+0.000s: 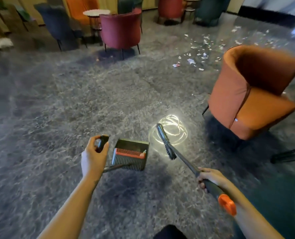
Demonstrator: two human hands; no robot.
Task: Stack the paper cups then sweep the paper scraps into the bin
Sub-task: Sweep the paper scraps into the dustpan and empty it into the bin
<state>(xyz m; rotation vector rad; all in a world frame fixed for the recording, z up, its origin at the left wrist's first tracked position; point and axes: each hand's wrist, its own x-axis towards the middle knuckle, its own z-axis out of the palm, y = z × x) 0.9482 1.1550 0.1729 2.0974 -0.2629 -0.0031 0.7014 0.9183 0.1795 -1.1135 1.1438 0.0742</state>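
Note:
My left hand (93, 156) grips the top of the dustpan's handle, and the dark dustpan (130, 155) with a red comb strip hangs just right of it above the floor. My right hand (209, 177) is closed around the broom's shaft near its orange end cap. The broom (165, 141) points forward, its dark bristle head off the floor. White paper scraps (202, 50) lie scattered over the dark glossy floor far ahead to the right, beyond an orange armchair. No paper cups or bin are in sight.
An orange armchair (252, 94) stands close on the right. A crimson chair (121, 30), a dark blue chair (57, 23) and a small round table (96, 12) stand at the back. A ceiling light reflects on the floor near the broom head.

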